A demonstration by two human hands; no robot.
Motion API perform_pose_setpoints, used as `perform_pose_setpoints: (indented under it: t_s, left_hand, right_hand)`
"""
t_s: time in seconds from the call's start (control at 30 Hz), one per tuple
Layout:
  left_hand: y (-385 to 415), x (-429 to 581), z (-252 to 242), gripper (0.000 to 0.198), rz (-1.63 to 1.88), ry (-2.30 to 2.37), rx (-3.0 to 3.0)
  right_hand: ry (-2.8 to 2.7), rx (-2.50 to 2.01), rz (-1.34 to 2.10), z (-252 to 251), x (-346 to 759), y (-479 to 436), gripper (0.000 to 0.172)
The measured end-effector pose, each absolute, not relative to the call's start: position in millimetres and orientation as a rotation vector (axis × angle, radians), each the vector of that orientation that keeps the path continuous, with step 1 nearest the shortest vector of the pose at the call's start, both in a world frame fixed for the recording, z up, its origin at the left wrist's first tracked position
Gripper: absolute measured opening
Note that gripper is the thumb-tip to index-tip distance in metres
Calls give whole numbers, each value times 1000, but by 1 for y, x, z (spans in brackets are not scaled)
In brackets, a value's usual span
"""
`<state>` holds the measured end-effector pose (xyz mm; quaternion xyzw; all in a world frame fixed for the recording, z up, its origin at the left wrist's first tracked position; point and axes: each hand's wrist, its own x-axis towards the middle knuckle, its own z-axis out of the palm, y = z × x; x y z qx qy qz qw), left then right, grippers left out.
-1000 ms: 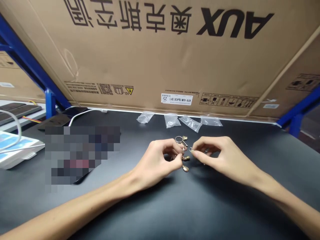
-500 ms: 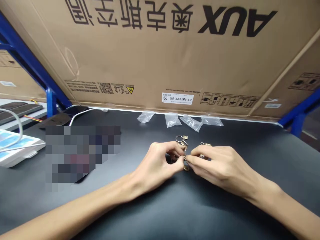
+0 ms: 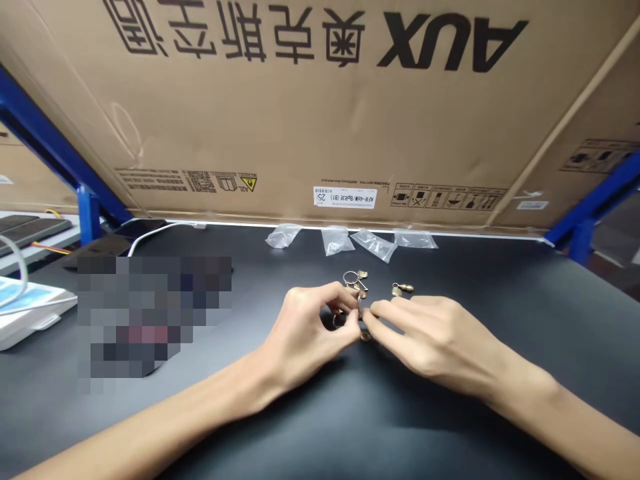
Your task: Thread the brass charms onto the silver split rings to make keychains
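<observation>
Fingertips (image 3: 361,316) of left hand (image 3: 305,327) and right hand (image 3: 430,337) bunch together at brass key charms (image 3: 355,280), any grip hidden; black workbench (image 3: 475,267), AUX carton (image 3: 300,113) behind!

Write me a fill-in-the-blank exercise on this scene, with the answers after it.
The left hand and right hand are above a tabletop coloured ____.
A gold-coloured charm lies nearer the ____ hand.
The cardboard box behind the table bears the upside-down brand ____.
____ clear plastic bags lie along the table's far edge.

black; right; AUX; four
</observation>
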<state>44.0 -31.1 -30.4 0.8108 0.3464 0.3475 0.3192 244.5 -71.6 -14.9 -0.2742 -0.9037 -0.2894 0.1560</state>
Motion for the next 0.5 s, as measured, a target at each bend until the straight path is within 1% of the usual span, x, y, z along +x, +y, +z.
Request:
perform_pose_setpoints:
  t_s: [0.1, 0.17, 0.3, 0.4, 0.5]
  left_hand:
    - [-32, 45, -27, 7, 909, 913, 2044]
    - [-31, 45, -25, 7, 922, 913, 1987]
    - [-27, 42, -21, 10, 951, 948, 1887]
    - [-24, 41, -20, 12, 933, 937, 1828]
    - [-24, 40, -22, 11, 932, 921, 1810]
  right_hand:
    - [-2560, -816, -748, -16, 247, -70, 25]
    - [-2499, -912, -623, -13, 253, -68, 20]
    - [-2358, -1171, -333, 0, 274, -57, 19]
    - [-2543, -1286, -122, 5, 289, -49, 17]
    - [-2659, -1303, -46, 0, 295, -44, 14]
